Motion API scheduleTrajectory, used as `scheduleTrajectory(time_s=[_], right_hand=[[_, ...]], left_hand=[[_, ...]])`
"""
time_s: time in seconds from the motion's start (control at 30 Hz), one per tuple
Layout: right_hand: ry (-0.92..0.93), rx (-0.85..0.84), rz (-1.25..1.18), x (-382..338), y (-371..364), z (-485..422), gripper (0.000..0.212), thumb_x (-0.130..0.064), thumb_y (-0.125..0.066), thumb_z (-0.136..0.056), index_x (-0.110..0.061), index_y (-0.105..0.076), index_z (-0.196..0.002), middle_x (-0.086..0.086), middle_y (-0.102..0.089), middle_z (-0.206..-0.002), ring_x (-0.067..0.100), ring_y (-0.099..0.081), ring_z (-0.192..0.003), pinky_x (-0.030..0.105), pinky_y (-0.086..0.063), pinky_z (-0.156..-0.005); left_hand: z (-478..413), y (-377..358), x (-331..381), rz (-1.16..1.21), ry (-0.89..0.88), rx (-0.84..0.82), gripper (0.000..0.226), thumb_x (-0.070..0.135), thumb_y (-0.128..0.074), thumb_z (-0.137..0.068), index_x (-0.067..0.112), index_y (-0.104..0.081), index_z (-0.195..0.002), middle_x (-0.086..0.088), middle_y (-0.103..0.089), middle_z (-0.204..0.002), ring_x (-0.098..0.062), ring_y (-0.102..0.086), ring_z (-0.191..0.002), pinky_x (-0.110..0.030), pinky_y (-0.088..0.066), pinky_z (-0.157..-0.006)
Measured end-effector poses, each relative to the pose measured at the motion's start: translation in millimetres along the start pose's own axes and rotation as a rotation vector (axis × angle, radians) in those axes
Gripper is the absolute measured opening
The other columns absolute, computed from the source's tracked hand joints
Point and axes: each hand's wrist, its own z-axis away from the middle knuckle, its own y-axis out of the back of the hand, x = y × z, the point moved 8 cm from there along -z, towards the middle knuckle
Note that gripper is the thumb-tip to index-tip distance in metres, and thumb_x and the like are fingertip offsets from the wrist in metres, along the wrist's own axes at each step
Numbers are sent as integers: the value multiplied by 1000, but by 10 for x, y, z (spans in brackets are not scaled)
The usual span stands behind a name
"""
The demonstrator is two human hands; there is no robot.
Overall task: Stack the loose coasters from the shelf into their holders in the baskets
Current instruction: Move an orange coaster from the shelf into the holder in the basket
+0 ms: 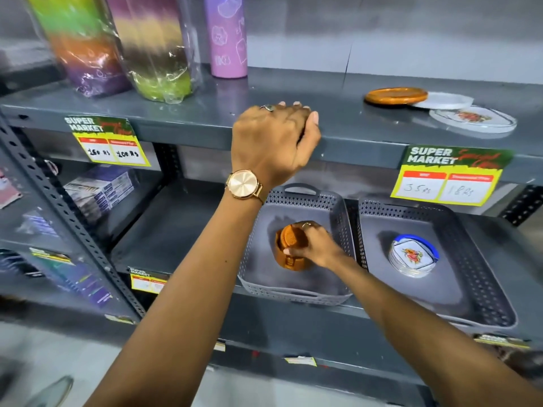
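My left hand (273, 142) rests curled over the front edge of the upper shelf (182, 113), holding nothing. My right hand (316, 245) is down in the left grey basket (293, 292), fingers closed on an orange coaster (292, 236) that stands tilted in the orange holder (289, 258). The right grey basket (496, 289) holds a blue holder (432, 249) with several white floral coasters (411, 255) stacked in it. On the upper shelf to the right lie an orange coaster (395, 95), a plain white coaster (448, 101) and a white floral coaster (473, 118), overlapping.
Wrapped rainbow bottles (155, 51) and a purple bottle (227, 36) stand at the upper shelf's left. Yellow price tags (446, 177) hang from the shelf edge. Boxed goods (100, 189) fill the lower shelf to the left. A slotted steel upright (58, 207) runs down the left.
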Motion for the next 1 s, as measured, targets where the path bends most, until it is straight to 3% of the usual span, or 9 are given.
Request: scheduleTrajectory(time_s=[0.63,0.87,1.0], right_hand=[[22,-166,70,-3,-194,-162,73,-33,-74,-78,-17,-40,-140,14,-37,-148,35,-37,-136,43,-31,-113],[23,-180,107,57,-291,-30,76,-30,-59,-91,-19,-16,-153,7,5,-164,31,4,-150,44,-3,-120],[42,-33,13,-123,-39,209,77,-31,-54,-93,-25,-9,-154,4,6,-163,26,7,-150,44,-4,-120]], left_hand=[[-18,5,16,28,28,18,38,27,-45,-92,18,-72,-68,1,-71,-64,-22,-72,-71,-29,-44,-57],[5,1,-3,17,30,25,37,27,-45,-92,18,-75,-72,2,-72,-67,-20,-72,-72,-28,-44,-58],[-2,2,-11,6,32,13,37,27,-46,-92,17,-75,-73,1,-71,-64,-20,-71,-69,-30,-45,-57]])
